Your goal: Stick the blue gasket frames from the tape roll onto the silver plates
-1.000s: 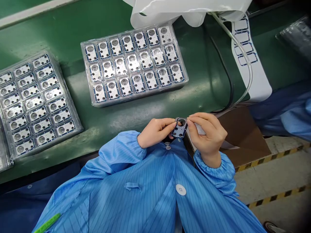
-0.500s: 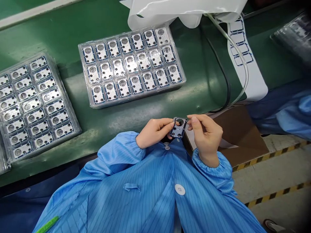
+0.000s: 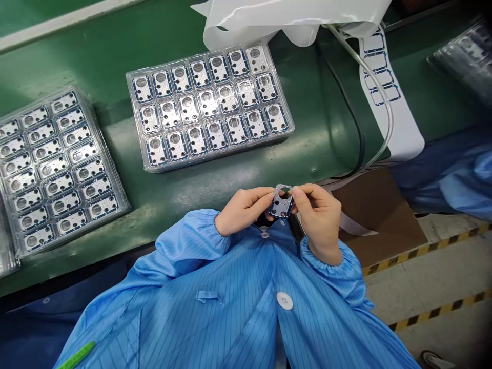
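Just in front of my body, over the table's near edge, is a small metal plate (image 3: 280, 206) with a dark blue border, one large round hole and smaller dark holes. My left hand (image 3: 248, 209) pinches its left edge between thumb and fingers. On the opposite side, my right hand (image 3: 318, 218) has its thumb and fingertips closed on the plate's upper right edge. The fingers behind the plate are partly hidden. Beyond the hands lies a clear plastic tray (image 3: 219, 151) holding several similar plates in rows.
More stacked trays (image 3: 111, 177) of plates stand at the left. A white strip (image 3: 407, 133) with blue frame outlines hangs at the right, beside a clear tube (image 3: 391, 120) and a black cable (image 3: 361, 138). A cardboard box (image 3: 388, 205) sits below. White sheeting (image 3: 292, 15) covers the back.
My right hand has moved left and its fingers have come onto the plate's upper right edge. My left hand keeps its hold in nearly the same place.
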Motion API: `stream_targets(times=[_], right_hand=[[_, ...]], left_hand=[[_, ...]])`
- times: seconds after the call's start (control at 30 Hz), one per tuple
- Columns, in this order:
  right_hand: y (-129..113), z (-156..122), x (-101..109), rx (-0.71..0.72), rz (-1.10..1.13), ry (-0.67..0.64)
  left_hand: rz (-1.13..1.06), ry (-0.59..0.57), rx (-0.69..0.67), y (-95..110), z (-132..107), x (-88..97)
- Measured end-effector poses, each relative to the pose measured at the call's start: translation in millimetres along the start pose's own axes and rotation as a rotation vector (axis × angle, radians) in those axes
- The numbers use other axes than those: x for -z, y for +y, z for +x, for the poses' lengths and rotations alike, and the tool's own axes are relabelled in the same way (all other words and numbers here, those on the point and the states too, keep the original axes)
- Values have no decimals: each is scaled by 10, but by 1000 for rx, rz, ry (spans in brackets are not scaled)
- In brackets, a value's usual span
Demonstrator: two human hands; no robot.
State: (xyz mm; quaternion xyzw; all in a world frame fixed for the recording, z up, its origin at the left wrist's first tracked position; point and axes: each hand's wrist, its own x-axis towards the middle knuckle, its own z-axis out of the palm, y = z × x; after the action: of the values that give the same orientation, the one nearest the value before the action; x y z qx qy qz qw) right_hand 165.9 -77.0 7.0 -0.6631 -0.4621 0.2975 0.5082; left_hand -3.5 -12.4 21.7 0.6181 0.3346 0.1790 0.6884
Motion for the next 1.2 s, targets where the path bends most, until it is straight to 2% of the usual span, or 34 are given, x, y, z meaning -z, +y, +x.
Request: stream_targets(times=[0.3, 0.63, 0.9, 1.03, 1.2], right_hand=[[0, 0, -22, 12, 19, -3], [3, -16, -18, -21, 12, -14], [18, -18, -26, -54, 36, 4], [20, -17, -22, -38, 40, 11], [39, -15, -24, -16, 45, 39]], left_hand=[[0, 1, -32, 13, 0, 8], [-48, 29, 31, 6, -8, 9], [26, -37, -46, -31, -2, 20], [-58, -92, -48, -57, -1, 49], [-109, -103, -41, -55, 3, 52]])
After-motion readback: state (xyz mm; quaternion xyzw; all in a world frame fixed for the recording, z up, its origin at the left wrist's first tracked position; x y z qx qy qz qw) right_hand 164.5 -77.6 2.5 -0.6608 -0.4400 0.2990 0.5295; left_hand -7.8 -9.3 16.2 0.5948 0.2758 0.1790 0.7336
